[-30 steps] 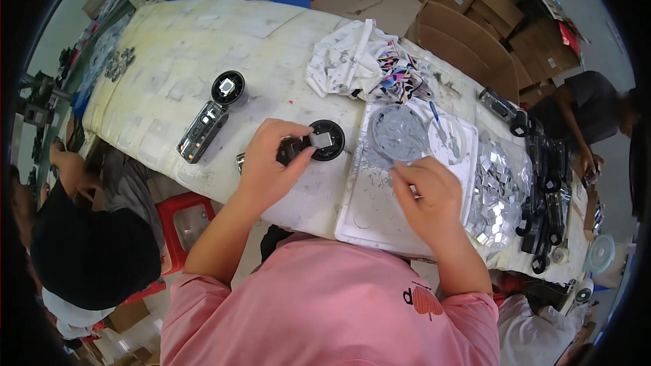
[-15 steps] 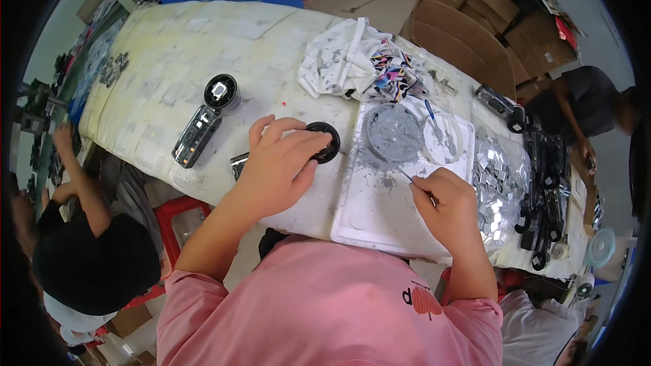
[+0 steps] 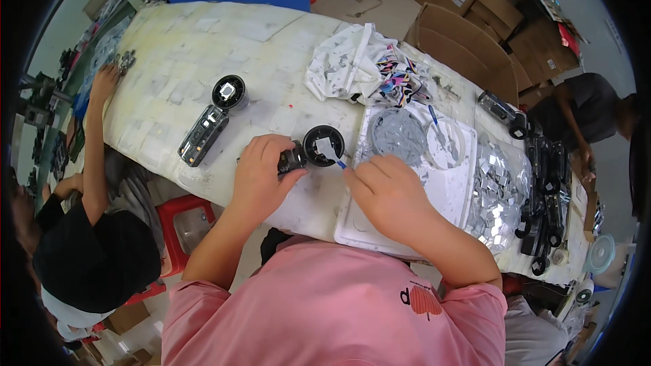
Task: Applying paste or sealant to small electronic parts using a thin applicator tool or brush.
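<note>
My left hand (image 3: 261,169) is closed around the black body (image 3: 291,159) of a device lying on the table. At that body's right end sits a round black cup-shaped head (image 3: 324,137), with a pale square piece (image 3: 326,149) inside. My right hand (image 3: 386,190) pinches a thin tool with a blue part (image 3: 341,165), like a small spatula; its tip reaches into the round head, touching or just over the square. Fingers hide most of the tool. Beside my right hand, a round dish (image 3: 399,134) of grey paste stands on a smeared white tray (image 3: 366,224).
Another black device (image 3: 203,137) lies to the left, its round head (image 3: 229,91) holding a square. A blue-handled spatula (image 3: 434,116) rests over a white ring-shaped lid (image 3: 456,152). Rightward are a bag of shiny squares (image 3: 498,193), stacked devices (image 3: 542,183) and a crumpled cloth (image 3: 359,64). Co-workers sit either side.
My right hand has moved left from the paste dish to the round head, bringing the tool. My left hand has shifted from over the head onto the body; the pale square now shows.
</note>
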A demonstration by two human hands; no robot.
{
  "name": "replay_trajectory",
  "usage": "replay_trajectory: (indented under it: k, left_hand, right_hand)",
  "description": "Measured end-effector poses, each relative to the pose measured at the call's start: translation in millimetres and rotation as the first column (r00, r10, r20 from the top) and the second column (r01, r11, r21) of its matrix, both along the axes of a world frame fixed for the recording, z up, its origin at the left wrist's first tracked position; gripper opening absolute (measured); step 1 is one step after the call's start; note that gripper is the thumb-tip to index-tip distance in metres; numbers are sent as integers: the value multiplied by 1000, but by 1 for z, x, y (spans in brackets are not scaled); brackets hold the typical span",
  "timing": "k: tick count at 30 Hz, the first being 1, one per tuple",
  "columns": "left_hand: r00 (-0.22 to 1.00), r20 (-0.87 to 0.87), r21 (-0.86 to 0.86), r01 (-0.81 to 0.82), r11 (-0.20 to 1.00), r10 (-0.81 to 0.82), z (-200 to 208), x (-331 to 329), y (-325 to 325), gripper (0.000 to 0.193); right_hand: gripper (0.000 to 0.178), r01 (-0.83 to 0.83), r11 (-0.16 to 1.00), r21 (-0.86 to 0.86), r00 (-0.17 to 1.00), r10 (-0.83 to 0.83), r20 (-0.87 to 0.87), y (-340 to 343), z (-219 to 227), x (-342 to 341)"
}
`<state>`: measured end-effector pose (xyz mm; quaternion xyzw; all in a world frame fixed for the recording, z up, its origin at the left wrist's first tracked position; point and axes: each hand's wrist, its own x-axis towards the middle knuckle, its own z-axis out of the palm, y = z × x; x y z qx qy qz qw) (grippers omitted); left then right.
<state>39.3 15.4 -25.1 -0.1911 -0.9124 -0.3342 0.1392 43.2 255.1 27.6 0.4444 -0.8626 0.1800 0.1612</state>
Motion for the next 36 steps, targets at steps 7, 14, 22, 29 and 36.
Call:
replay_trajectory:
  k: [7,14,22,29,36]
  left_hand:
    - [999,-12,30,-45,999,45,2,-1,-1,48]
    - [913,-216,-156,-384,910,347,-8,-9,-49,51]
    - [905,-331,-7,-286,958,268,3,5,-27,48]
    - [999,20,424,29,905,-41,22,16,-7,22]
    - [579,357,921,-347,175,-733,41,-1,83,35]
  right_hand:
    - [22,310,941,-132,942,-323,-88,54,-22,9]
    - [25,625,779,50,780,-626,13,117,-22,-10]
    - [51,812,552,188,573,-695,-434,292,-75,-135]
    - [41,862,474,181,500,-854,-142,254,-24,-122]
    - [53,107,632,-767,988,-151,14,103,32,-23]
